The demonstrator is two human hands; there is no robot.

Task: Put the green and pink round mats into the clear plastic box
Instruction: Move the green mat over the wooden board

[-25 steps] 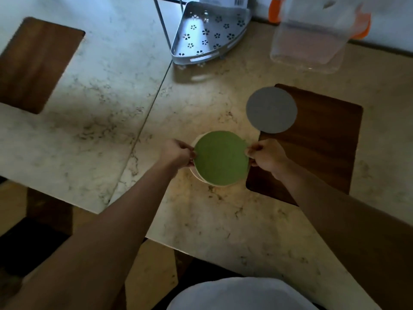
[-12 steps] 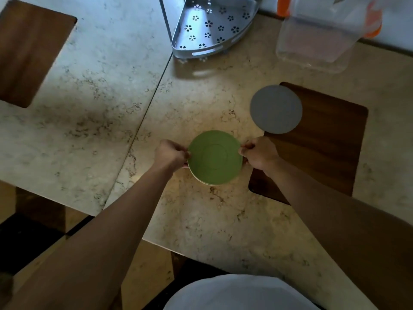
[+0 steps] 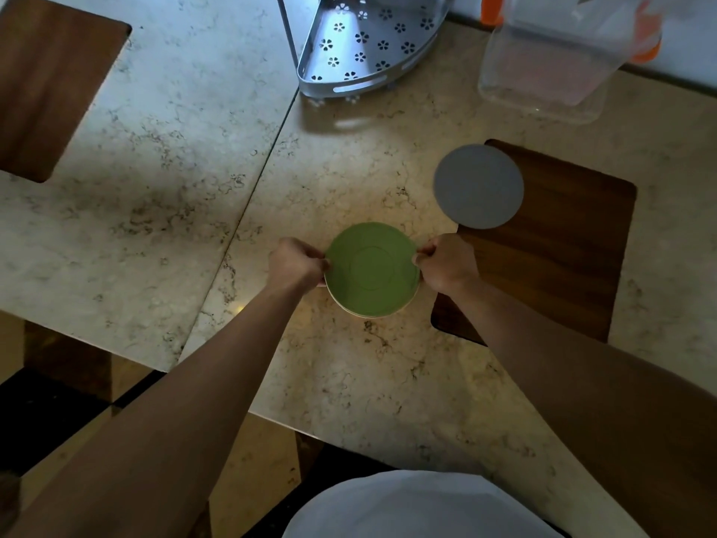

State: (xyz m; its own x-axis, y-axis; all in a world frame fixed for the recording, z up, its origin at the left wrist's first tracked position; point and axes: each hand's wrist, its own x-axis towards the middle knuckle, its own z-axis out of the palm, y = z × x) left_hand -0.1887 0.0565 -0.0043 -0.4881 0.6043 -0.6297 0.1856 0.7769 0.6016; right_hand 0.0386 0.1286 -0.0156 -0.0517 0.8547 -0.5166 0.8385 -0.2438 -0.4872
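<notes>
A green round mat tops a small stack of round mats on the marble table; pale edges of the mats under it show along its lower rim, their colour hard to tell. My left hand pinches the stack's left edge. My right hand pinches its right edge. The clear plastic box stands at the far right of the table, with something pinkish inside it and an orange-trimmed lid behind.
A grey round mat lies on the corner of a dark wooden inset to the right. A perforated metal corner shelf stands at the back centre. A second wooden inset is far left. The table's front edge is near my body.
Both hands have stayed pinched on the stack's edges. The stack has been squared up, so less of the pale mats shows beneath the green one.
</notes>
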